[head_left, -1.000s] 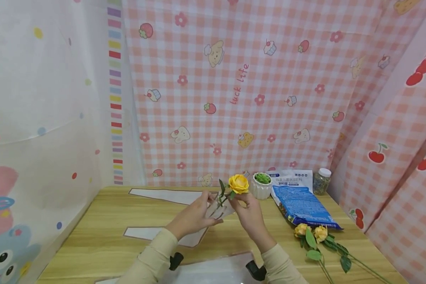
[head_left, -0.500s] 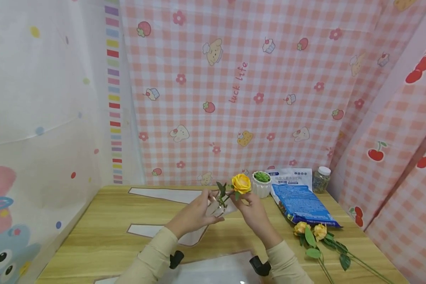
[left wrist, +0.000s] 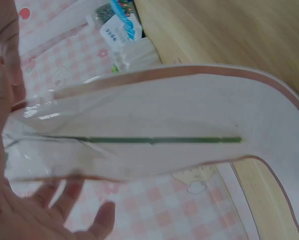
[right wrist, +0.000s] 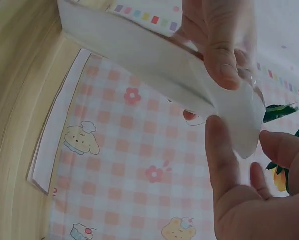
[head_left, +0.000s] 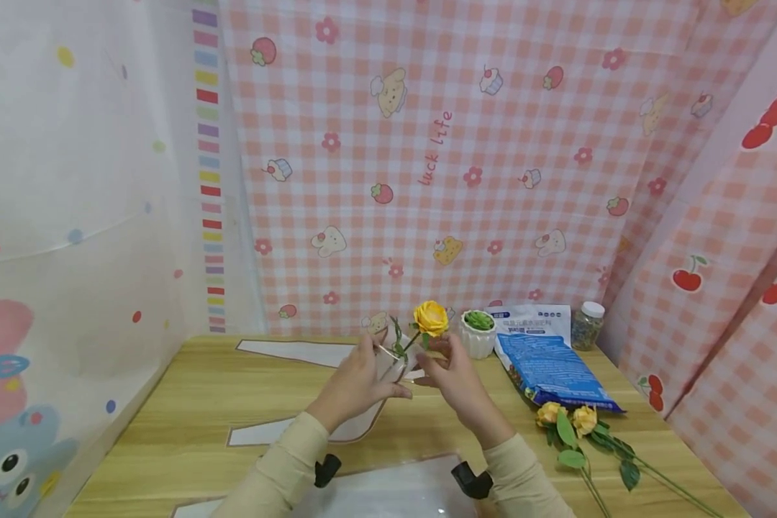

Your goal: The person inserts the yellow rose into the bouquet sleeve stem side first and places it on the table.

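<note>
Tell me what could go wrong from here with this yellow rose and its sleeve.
The leaves sit close to the sleeve's edge, so they might snag or bend if the stem goes farther in. The sleeve looks thin and creased near the left hand, so it may wrinkle more or split. The yellow rose stands clear of the sleeve, so its petals could get bumped.

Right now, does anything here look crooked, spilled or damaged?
Nothing looks plainly spilled or damaged. Only the translucent wrapper seems slightly askew: in the left wrist view, beyond the tip of the straight green stem, it curves off sideways.
</note>
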`<state>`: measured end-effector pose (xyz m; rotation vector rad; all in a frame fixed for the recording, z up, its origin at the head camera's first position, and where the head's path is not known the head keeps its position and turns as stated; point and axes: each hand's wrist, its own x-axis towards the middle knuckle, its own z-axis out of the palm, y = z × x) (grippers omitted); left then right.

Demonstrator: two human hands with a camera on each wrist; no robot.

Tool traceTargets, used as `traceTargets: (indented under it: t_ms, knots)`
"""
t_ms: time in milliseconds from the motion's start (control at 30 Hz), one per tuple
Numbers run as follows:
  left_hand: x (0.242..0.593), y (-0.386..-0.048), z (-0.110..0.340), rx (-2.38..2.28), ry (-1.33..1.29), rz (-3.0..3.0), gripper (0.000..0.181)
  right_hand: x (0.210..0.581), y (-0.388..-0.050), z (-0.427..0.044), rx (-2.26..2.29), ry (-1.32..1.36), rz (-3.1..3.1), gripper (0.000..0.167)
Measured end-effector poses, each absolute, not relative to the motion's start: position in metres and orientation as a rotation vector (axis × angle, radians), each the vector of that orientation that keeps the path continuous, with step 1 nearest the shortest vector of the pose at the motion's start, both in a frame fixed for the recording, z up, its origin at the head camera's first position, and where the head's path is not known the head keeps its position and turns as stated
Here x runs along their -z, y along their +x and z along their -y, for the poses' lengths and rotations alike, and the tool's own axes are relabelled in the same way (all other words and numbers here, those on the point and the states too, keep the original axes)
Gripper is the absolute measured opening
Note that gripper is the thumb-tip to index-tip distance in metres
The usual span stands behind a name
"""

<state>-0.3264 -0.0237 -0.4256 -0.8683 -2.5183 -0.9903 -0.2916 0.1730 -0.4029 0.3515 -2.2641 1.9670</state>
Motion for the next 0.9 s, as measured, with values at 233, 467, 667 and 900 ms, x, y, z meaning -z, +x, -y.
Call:
traceTargets:
  t_ms: [233, 467, 667, 900]
  knots:
    - [0.428, -0.323, 0.019, 1.001, -0.727, 2.484, 0.091, 0.402, -0.290, -0.167, -1.654, 0.345, 2.430, 0.039]
    - [0.434, -0.321, 0.015, 1.001, -0.736, 2.441, 0.096, 0.391, -0.291, -0.162, -1.571, 0.339, 2.526, 0.017]
    - [0.431, -0.321, 0.020, 0.928, -0.806, 2.480, 0.097, 0.388, -0.292, -0.165, -1.568, 0.363, 2.483, 0.014]
    - [0.420, -0.326, 0.031, 1.051, -0.929, 2.429, 0.102, 0.382, -0.289, -0.172, -1.480, 0.471, 2.400, 0.016]
